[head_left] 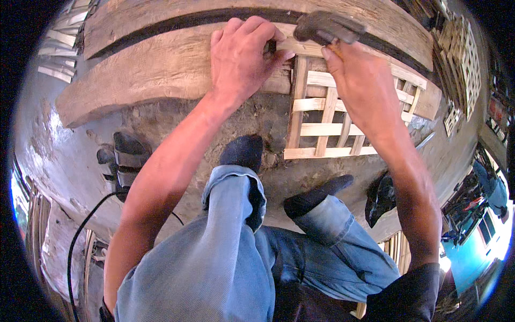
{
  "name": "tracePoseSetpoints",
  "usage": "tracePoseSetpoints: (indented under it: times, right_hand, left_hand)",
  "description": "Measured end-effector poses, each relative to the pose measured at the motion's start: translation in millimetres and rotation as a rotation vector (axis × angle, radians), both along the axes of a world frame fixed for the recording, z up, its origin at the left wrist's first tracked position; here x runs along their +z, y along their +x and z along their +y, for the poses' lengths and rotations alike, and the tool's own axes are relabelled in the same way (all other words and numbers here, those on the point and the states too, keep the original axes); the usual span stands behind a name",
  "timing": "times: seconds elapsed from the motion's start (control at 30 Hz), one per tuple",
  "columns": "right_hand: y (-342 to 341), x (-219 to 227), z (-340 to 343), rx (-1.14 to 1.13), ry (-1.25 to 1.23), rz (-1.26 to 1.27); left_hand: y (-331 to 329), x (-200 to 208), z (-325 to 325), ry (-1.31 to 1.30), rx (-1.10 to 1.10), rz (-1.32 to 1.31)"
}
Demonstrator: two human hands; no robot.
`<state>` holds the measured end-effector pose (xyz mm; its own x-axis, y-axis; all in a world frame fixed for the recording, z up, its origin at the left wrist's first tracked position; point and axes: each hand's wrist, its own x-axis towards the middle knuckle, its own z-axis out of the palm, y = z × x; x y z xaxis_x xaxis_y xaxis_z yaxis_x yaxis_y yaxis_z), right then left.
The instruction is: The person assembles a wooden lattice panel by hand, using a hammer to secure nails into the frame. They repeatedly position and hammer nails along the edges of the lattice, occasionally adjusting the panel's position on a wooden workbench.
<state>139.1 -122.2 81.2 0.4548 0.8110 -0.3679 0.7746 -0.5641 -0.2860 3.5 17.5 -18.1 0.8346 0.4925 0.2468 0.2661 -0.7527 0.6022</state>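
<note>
My right hand (pixel 360 72) grips a hammer (pixel 330 27) by its handle, close below the dark metal head. The head is slightly blurred above the thick wooden plank (pixel 161 70). Just left of the hammer, my left hand (pixel 241 59) rests on the plank with its fingers curled and its thumb and forefinger close together. What they pinch, if anything, I cannot make out. Beside the thumb, a pale wooden strip forms the top edge of a lattice panel (pixel 322 129) of woven slats. My right hand and forearm hide part of this panel.
A second long plank (pixel 177 21) lies beyond the first, with a dark gap between. More lattice panels (pixel 458 70) are stacked at the far right. Sandals (pixel 131 155) lie on the floor at left, and a dark shoe (pixel 380 198) at right. A black cable (pixel 80 231) curves along the left.
</note>
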Motion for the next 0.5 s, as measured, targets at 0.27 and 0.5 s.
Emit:
tracePoseSetpoints:
  times: [0.27,0.5]
  right_hand:
    - [1.9,1.2,-4.1,-0.066,-0.05,0.019]
    - [7.4,13.8,4.8,-0.017,0.066,-0.03]
  left_hand:
    - [3.4,-1.1,-1.2,0.004,-0.009,-0.022]
    - [2.2,-0.7,-2.2,0.005,-0.002,-0.009]
